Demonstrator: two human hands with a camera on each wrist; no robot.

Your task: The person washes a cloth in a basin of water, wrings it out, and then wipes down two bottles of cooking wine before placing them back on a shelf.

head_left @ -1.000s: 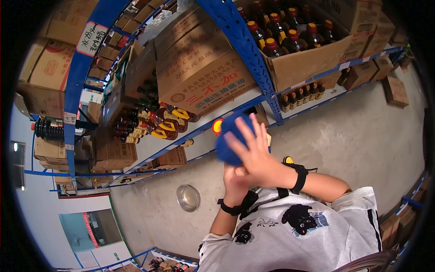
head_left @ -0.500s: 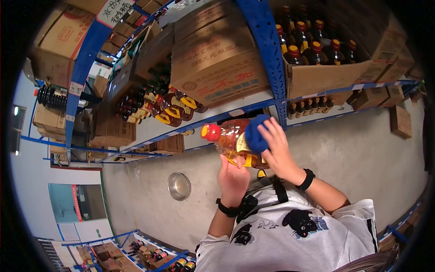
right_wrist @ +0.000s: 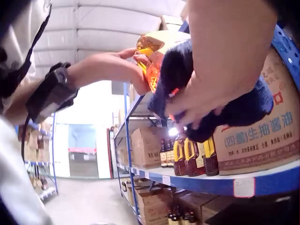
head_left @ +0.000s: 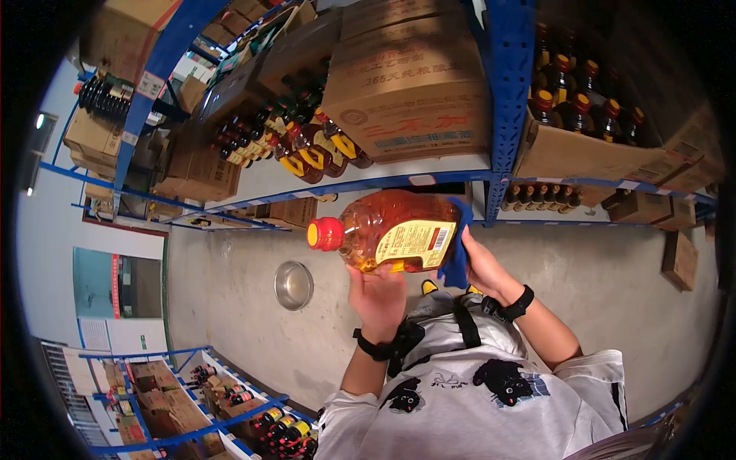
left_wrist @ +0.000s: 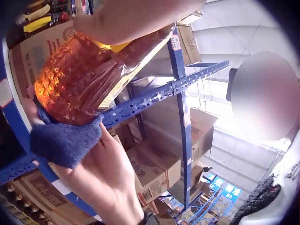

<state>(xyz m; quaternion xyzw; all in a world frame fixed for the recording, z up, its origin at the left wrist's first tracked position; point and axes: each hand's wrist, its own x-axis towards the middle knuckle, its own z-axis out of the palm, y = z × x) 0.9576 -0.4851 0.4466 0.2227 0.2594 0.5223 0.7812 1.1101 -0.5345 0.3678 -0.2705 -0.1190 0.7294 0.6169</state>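
Note:
A large plastic bottle of amber liquid (head_left: 376, 230), with a red and yellow cap and a pale label, lies sideways in front of the person. The left hand (head_left: 378, 297) grips it at its yellow handle; in the right wrist view that left hand (right_wrist: 110, 68) is seen with fingers round the handle. A blue cloth (head_left: 458, 249) covers the bottle's base, held there by the right hand (head_left: 487, 268). In the left wrist view the cloth (left_wrist: 68, 140) touches the base, with the right hand (left_wrist: 108, 176) behind it. Part of the right fingers is hidden by cloth and bottle.
A blue-framed shelf (head_left: 383, 182) ahead carries a large carton (head_left: 414, 92) and several handled bottles (head_left: 310, 153). An open box of dark bottles (head_left: 590, 157) stands at the right. On the floor lie a metal bowl (head_left: 294, 285) and a small carton (head_left: 679, 261).
The right hand and cloth have moved from the bottle's side to its base. The bottle has shifted left and turned so its label shows more. The head view has swung, moving the shelves rightward.

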